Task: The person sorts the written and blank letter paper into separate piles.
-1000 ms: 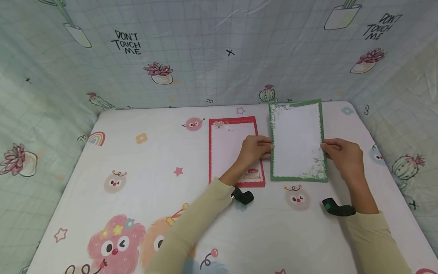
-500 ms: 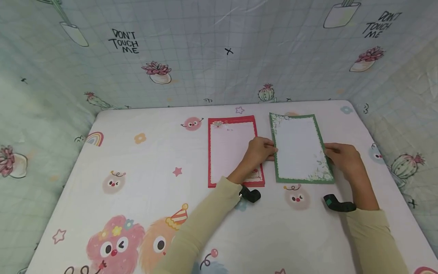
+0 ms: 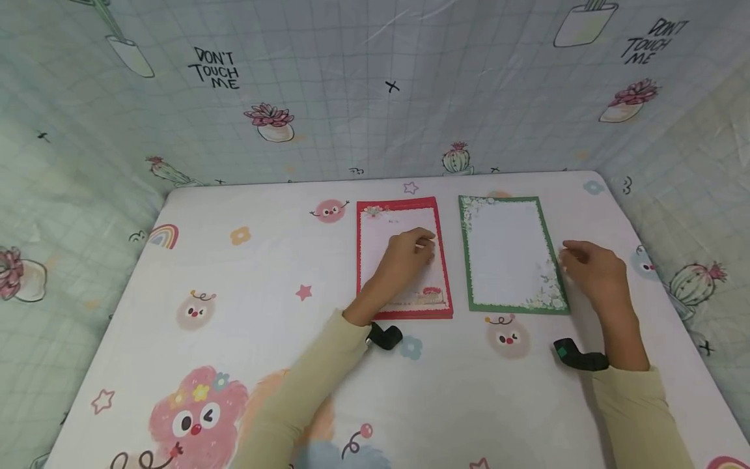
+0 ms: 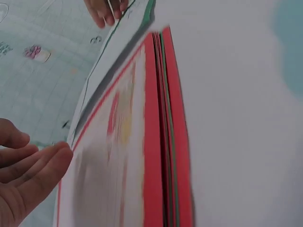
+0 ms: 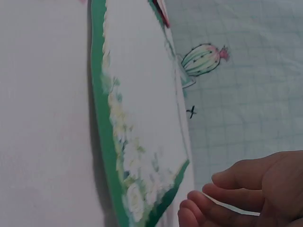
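A green-bordered sheet of paper [image 3: 506, 254] with a white flower pattern lies on the table, slightly turned. My right hand [image 3: 597, 270] is just beside its right edge, fingers loosely bent and holding nothing; in the right wrist view a gap shows between thumb and fingers. To the left lies a stack of red-bordered sheets [image 3: 375, 244], with a cake picture near its lower right corner. Over this stack hovers my left hand [image 3: 404, 259], relaxed and holding nothing. The left wrist view shows the stack's layered edge [image 4: 163, 118], with thin red and green layers.
A white tablecloth [image 3: 445, 404] printed with cartoon figures, stars and flowers covers the table. Behind the table hangs a curtain [image 3: 346, 111] printed with plants. Black wrist devices [image 3: 580, 355] sit at both sleeves.
The green-bordered sheet has come down from a raised, upright tilt to lie on the table. Both hands have let go of it. My left hand has moved left over the red-bordered stack.
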`<action>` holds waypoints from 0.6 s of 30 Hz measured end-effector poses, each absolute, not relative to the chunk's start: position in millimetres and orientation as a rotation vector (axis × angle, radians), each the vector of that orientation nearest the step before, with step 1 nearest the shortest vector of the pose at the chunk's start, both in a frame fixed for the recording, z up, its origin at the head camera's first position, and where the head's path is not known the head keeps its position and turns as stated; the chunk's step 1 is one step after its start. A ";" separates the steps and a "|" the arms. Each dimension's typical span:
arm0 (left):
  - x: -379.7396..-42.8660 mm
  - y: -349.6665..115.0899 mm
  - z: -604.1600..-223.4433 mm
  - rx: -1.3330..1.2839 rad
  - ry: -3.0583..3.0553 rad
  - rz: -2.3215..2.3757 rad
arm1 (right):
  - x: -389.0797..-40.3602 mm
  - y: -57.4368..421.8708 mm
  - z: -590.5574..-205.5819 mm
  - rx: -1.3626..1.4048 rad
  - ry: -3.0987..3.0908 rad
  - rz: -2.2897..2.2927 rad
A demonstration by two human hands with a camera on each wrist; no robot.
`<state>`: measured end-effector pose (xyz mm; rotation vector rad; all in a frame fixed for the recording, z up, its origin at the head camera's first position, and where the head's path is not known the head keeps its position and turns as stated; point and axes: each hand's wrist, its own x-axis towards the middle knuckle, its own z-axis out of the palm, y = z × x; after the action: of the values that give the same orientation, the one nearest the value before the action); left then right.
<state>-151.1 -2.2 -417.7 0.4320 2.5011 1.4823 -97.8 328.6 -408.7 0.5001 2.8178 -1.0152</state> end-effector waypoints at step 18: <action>-117.6 -135.3 -420.3 0.135 2.671 1.451 | -87.2 242.0 -391.8 0.067 2.854 -1.128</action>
<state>-117.6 -135.3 -420.3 0.1349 2.6706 1.4510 -87.2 242.0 -391.8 0.0667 2.8538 -1.1285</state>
